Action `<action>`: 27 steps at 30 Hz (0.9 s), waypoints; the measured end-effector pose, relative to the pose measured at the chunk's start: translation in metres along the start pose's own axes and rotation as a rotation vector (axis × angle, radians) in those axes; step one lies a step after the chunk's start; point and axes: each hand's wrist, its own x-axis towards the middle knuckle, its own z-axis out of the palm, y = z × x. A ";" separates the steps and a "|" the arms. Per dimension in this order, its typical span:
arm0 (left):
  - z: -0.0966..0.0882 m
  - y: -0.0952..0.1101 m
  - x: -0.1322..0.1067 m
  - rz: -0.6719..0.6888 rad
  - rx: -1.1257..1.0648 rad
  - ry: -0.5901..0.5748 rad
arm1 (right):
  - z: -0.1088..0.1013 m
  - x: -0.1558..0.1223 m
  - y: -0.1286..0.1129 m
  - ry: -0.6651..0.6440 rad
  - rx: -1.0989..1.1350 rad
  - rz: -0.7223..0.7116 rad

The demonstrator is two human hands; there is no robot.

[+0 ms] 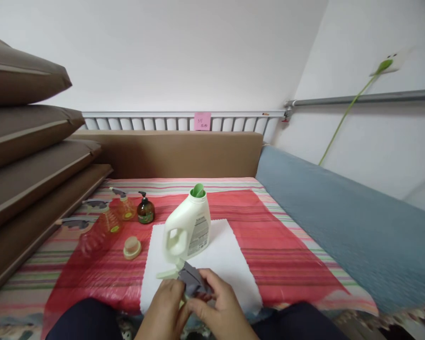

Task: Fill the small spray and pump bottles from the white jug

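Both my hands are closed around a grey trigger spray head (191, 279) with a pale green trigger and nozzle, low in the middle of the view. My left hand (167, 302) grips it from the left, and my right hand (219, 304) has its thumb and fingers on the lower right side. My fingers hide its underside, so I cannot tell what is attached below. Just beyond stands an uncapped cream detergent jug (195, 215), upright on a white cloth (230, 257), with a green spout (198, 190) in its neck. A pale cap (132, 248) lies to the left.
At the left stand a brown pump bottle (146, 210) and several clear spray bottles (109, 221) on a red plastic sheet (269, 241). Brown cushions (24, 134) are stacked at far left. A blue padded side (322, 203) borders the right; a brown bolster (180, 153) lies behind.
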 end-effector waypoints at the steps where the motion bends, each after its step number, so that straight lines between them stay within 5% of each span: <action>1: -0.001 0.003 0.001 -0.001 0.021 -0.001 | 0.001 0.001 0.000 0.015 -0.016 -0.004; 6: -0.003 0.017 0.002 -0.052 -0.001 0.044 | -0.005 0.010 -0.003 0.068 0.008 -0.008; 12: -0.003 0.007 -0.002 -0.076 0.039 0.113 | -0.024 0.018 -0.009 0.226 0.080 -0.009; 20: -0.007 0.015 0.000 -0.024 0.022 0.135 | -0.024 0.020 -0.007 0.206 0.170 0.051; 27: -0.016 0.016 -0.005 0.003 -0.306 0.197 | -0.041 0.020 -0.010 0.413 0.389 0.023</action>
